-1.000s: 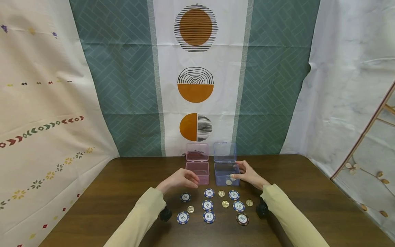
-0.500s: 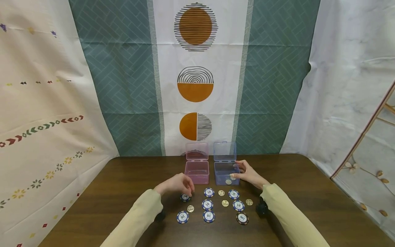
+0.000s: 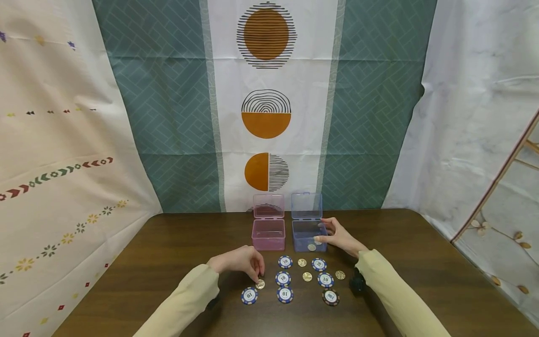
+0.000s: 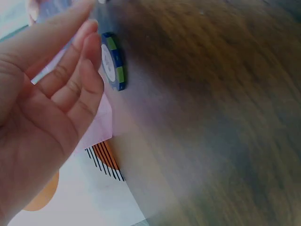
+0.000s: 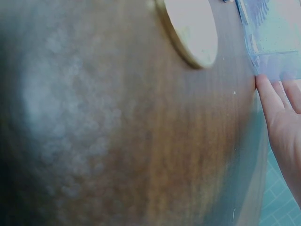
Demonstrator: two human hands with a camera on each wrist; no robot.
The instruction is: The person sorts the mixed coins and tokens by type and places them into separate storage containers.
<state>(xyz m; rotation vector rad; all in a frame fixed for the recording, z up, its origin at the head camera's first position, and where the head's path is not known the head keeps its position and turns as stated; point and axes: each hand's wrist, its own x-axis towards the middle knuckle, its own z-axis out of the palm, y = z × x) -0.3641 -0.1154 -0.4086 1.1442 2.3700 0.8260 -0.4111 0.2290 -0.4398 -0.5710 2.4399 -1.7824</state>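
My left hand (image 3: pixel 242 262) is low over the table, thumb and fingertips right at the rim of a gold coin (image 3: pixel 260 284). In the left wrist view, its curved fingers have a blue-rimmed poker chip (image 4: pixel 113 61) just beyond them. The 50 chip seen earlier is hidden behind this hand. My right hand (image 3: pixel 340 238) grips the right side of an open, clear blue plastic box (image 3: pixel 298 244), its thumb toward the front and fingers toward the back. A couple of coins (image 3: pixel 311 247) show through the front wall. Left of it stands an open pink plastic box (image 3: pixel 268 244).
Several blue 10 chips (image 3: pixel 285 294) and gold coins (image 3: pixel 307 277) lie in loose rows on the brown table (image 3: pixel 189 234). A dark chip marked 100 (image 3: pixel 330 297) is at the front right. Patterned curtains (image 3: pixel 168 117) hang behind the table.
My left hand has come from beside the pink box, over the 50 chip, down toward the front to the gold coin. The right hand and both boxes have stayed put.
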